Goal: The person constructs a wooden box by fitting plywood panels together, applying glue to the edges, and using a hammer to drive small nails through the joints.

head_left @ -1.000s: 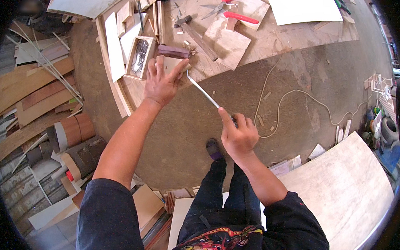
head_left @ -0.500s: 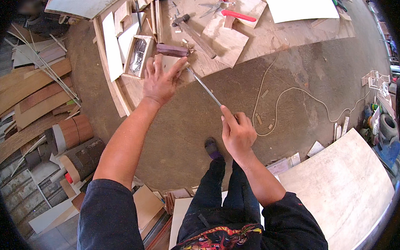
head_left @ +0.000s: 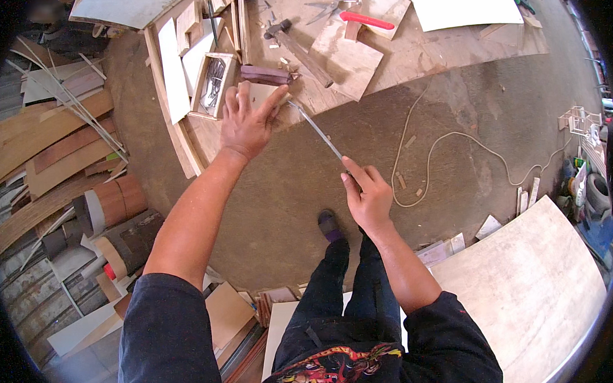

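My left hand [head_left: 247,124] grips a small pale wood piece [head_left: 261,92] at the front edge of the workbench, fingers bent over it, thumb toward its right end. My right hand [head_left: 367,194] holds a long, thin metal tool [head_left: 315,127], perhaps a file or screwdriver, by its near end; the far tip reaches that piece beside my left thumb. Just beyond lie a dark reddish-purple block [head_left: 264,74], a hammer [head_left: 303,55] and an open wooden box of metal bits [head_left: 213,87]. Red-handled snips [head_left: 366,20] rest farther back on plywood offcuts.
The plywood bench [head_left: 451,52] carries wood strips and white sheets. Stacked boards and rolls [head_left: 72,147] lie on the floor at left. A cord [head_left: 468,143] snakes over the floor at right, near assorted clutter [head_left: 590,193]. A large pale panel [head_left: 509,278] lies lower right.
My right hand and the metal tool have moved slightly up and to the right in the view. My left hand stays on the wood piece, almost in the same place.
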Tool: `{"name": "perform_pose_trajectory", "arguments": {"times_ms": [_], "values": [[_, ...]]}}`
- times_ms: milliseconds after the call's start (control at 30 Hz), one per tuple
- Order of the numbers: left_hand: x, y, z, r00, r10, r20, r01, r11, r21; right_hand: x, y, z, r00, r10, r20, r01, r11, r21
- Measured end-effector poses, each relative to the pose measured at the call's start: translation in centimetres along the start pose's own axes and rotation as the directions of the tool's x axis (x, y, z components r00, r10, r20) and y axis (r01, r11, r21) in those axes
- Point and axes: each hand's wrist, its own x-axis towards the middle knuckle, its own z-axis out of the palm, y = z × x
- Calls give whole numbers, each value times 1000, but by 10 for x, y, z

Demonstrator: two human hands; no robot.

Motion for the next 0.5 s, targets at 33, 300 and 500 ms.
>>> {"name": "perform_pose_trajectory", "arguments": {"times_ms": [33, 300, 500], "values": [[0, 0, 0, 1000, -1, 1, 1, 1000, 1, 1, 2, 0, 1000, -10, -6, 10, 1000, 12], [-1, -2, 1, 999, -17, 38, 18, 1000, -21, 6, 9, -6, 998, -56, 22, 57, 997, -48], [-1, 0, 0, 998, -24, 51, 24, 1000, 12, 5, 2, -3, 997, -70, 39, 71, 997, -36]]}}
